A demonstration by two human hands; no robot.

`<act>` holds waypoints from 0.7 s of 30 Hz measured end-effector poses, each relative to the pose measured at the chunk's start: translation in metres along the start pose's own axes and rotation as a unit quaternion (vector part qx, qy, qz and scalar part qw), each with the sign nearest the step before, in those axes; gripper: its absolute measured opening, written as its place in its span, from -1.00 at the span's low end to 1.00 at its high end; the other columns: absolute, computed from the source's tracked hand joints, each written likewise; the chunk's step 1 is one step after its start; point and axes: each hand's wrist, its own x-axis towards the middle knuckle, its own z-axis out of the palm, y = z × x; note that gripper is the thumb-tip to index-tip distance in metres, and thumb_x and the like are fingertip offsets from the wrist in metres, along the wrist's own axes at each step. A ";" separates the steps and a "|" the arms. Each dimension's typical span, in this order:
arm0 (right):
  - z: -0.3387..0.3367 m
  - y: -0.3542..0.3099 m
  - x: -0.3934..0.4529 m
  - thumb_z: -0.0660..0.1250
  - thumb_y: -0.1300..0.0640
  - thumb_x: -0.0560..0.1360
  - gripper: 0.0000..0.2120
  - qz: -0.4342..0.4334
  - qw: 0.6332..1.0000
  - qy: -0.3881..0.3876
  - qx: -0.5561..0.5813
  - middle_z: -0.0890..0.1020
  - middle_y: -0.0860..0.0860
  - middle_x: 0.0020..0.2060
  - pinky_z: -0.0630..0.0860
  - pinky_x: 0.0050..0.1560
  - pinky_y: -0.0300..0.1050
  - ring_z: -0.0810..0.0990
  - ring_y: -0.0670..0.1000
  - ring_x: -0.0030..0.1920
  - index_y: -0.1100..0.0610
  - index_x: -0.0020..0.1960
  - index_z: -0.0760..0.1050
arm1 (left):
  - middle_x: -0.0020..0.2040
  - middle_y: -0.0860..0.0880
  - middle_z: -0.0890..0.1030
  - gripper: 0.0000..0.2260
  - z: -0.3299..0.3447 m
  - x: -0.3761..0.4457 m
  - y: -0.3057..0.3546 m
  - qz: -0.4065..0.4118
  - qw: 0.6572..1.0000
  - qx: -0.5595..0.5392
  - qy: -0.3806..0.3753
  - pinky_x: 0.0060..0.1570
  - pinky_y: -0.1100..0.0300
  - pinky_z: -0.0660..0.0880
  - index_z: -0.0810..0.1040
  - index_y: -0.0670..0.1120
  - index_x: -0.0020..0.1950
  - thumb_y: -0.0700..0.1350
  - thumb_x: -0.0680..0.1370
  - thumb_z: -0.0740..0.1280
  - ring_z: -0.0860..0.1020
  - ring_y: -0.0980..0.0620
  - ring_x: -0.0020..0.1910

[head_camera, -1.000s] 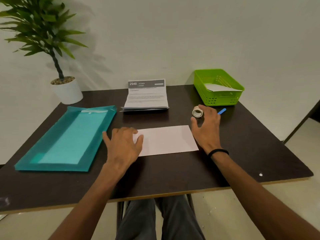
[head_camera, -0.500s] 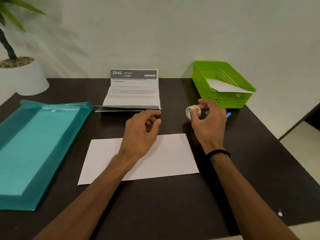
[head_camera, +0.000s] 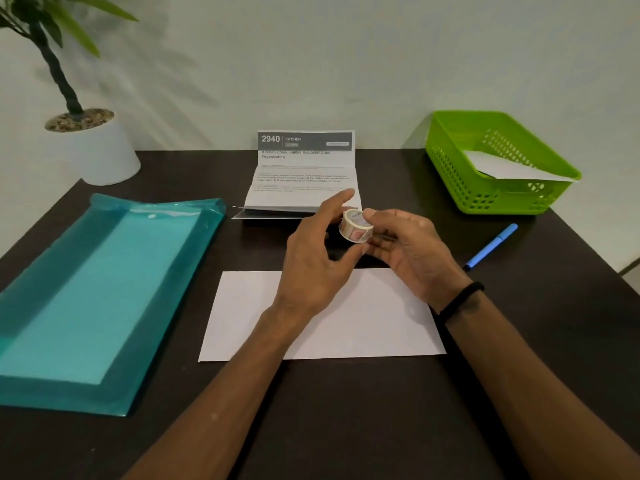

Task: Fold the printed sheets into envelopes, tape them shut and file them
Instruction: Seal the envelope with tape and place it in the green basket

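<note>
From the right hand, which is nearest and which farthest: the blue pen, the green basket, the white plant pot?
Measured from the right hand, which holds the roll of tape:
1. Blue pen, just to its right on the dark table.
2. Green plastic basket, at the back right.
3. White plant pot, at the far back left.

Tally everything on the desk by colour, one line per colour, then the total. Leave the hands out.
White: 4, folded envelope, printed sheets, plant pot, paper in basket
Teal: 1, folder
Green: 1, basket
Blue: 1, pen
Patterned: 1, tape roll
Total: 8
</note>
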 end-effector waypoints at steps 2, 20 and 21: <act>0.003 -0.001 -0.001 0.44 0.14 0.60 -0.67 -0.002 1.000 0.008 -0.004 0.76 0.18 0.01 0.63 0.04 -0.07 0.73 0.04 -0.06 0.38 0.22 0.58 | 0.34 0.08 0.60 -0.44 0.000 0.000 0.002 0.009 1.000 0.003 0.004 0.27 0.11 0.56 0.47 -0.01 0.50 -0.11 0.53 0.55 0.56 0.12 0.29; -0.001 -0.004 -0.005 0.50 0.10 0.55 -0.83 -0.061 0.987 0.018 -0.149 0.77 0.13 -0.07 0.66 0.07 0.04 0.68 0.06 -0.08 0.14 0.09 0.73 | 0.12 0.16 0.69 -0.69 -0.004 0.004 0.003 -0.014 0.997 -0.014 0.075 0.04 0.37 0.58 0.68 0.00 0.28 -0.06 0.54 0.52 0.64 0.23 0.10; -0.003 -0.004 -0.005 0.50 0.11 0.55 -0.84 -0.062 0.986 0.019 -0.151 0.77 0.13 -0.07 0.67 0.04 0.01 0.68 0.05 -0.09 0.14 0.09 0.73 | 0.12 0.17 0.69 -0.69 -0.004 0.004 0.002 -0.017 0.997 -0.010 0.074 0.03 0.36 0.58 0.68 0.00 0.28 -0.06 0.54 0.53 0.64 0.23 0.09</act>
